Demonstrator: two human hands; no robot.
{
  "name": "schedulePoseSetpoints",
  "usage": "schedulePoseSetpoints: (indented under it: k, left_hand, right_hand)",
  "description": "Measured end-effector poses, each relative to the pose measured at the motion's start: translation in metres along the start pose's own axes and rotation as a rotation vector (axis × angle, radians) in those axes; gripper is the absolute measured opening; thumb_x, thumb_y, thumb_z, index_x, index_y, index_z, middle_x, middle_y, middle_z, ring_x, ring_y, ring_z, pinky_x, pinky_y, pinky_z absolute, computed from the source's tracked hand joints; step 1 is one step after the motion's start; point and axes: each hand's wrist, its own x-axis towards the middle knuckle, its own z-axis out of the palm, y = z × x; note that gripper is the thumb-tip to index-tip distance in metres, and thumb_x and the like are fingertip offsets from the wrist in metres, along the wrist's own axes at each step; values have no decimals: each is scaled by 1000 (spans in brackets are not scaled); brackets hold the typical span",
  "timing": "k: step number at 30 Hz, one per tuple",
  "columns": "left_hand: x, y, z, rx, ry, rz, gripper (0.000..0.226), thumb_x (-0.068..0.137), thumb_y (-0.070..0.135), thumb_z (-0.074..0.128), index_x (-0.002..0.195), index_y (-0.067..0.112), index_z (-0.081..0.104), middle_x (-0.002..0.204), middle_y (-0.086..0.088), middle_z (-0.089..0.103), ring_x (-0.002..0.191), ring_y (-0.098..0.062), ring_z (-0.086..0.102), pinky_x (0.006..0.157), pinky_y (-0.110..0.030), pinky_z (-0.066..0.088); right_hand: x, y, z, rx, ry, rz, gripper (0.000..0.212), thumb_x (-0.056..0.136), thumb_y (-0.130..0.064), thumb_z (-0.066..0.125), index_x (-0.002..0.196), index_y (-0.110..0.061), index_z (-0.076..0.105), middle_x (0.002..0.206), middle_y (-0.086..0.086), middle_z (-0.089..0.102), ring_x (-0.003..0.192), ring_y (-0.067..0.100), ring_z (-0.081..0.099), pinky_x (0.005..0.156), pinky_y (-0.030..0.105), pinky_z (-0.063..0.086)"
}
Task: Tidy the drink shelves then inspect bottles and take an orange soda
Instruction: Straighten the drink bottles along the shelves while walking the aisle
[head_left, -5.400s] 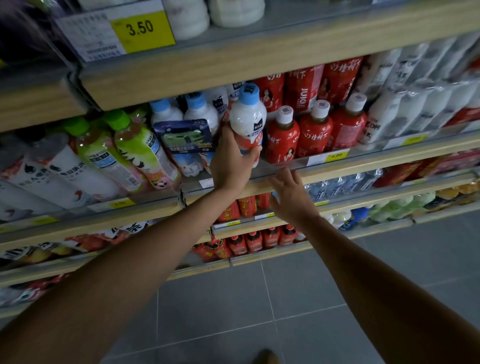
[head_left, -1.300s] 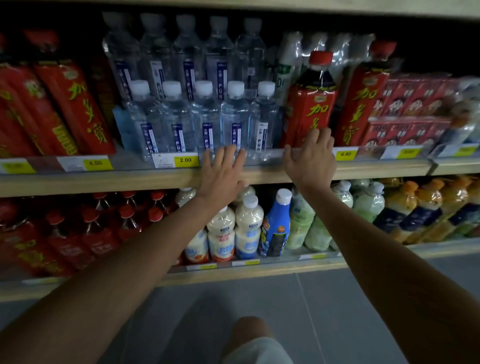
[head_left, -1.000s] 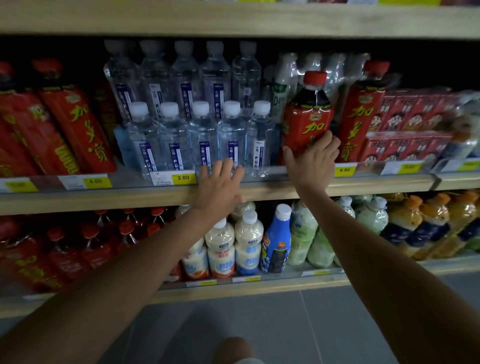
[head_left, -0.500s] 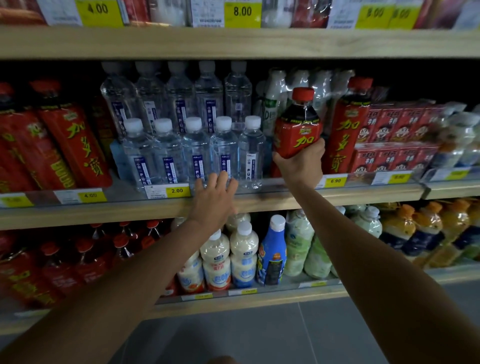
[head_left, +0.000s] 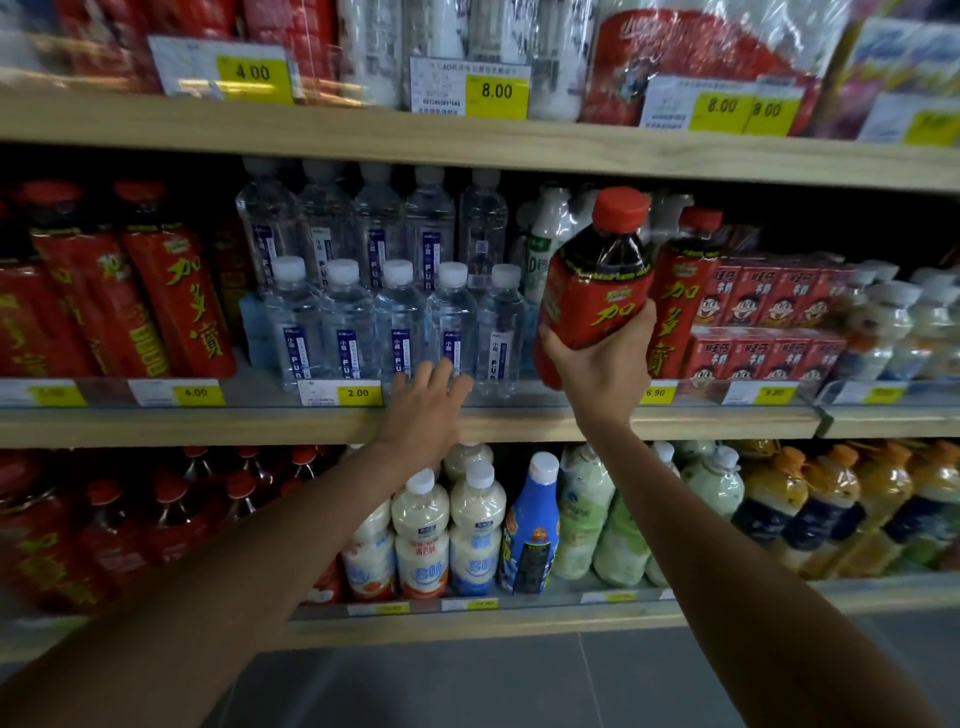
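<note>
1. Inspection apparently under way: the right hand (head_left: 605, 364) gripped a tilted red-capped, red-labelled dark plastic bottle (head_left: 597, 291).
2. The left hand (head_left: 426, 410) lay flat, fingers straight, on the middle wooden shelf (head_left: 208, 426).
3. The orange-capped orange drink bottles (head_left: 841, 509) stood untaken, lower right.

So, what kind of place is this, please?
Most likely the drinks aisle of a shop: wooden shelves packed with rows of water bottles and other drinks, with yellow price tags along the edges.

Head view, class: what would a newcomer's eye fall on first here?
The red-capped bottle with a red label, gripped and tilted by the right hand before the middle shelf. Next, the left hand spread by the clear water bottles, and yellow price tags above.
</note>
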Motion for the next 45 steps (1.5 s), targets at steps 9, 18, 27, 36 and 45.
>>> schedulePoseSetpoints:
  k: [9,18,27,36,45]
  left_hand:
    - [-26,-41,-9,-263,-42,-19,69,92,36,51,148,12,19,151,-7,25,136,-24,27,111,-37,23]
    - [-103,-143,-5,20,-49,-133,69,84,45,57,139,11,33,141,-10,37,126,-29,38,98,-44,31]
    - [-213,-312,9,126,-126,-362,77,79,58,57,140,16,36,140,-11,41,125,-32,42,100,-52,32]
    - [-281,-478,8,99,-127,-407,82,84,61,52,146,17,21,149,-9,26,135,-31,29,105,-53,29]
    - [-320,-606,24,33,-257,-215,95,82,64,53,150,18,6,155,-8,12,140,-29,17,110,-51,25]
  right_hand:
    - [-39,-23,0,-16,-42,-48,91,53,-64,74,122,-19,36,110,-6,49,101,17,55,77,30,38]
    - [-115,-65,44,-3,-165,-59,92,54,-63,75,125,-18,38,114,-1,56,104,19,57,79,29,39]
    - [-228,-169,147,65,-296,-101,91,51,-69,72,120,-21,39,109,-3,58,101,19,59,76,31,45]
    - [-321,-286,254,80,-290,-122,106,56,-67,74,136,-9,35,126,5,54,116,22,53,89,38,50]
    - [-372,-384,330,100,-216,-119,97,54,-68,75,127,-16,36,114,-5,56,103,10,55,79,28,43]
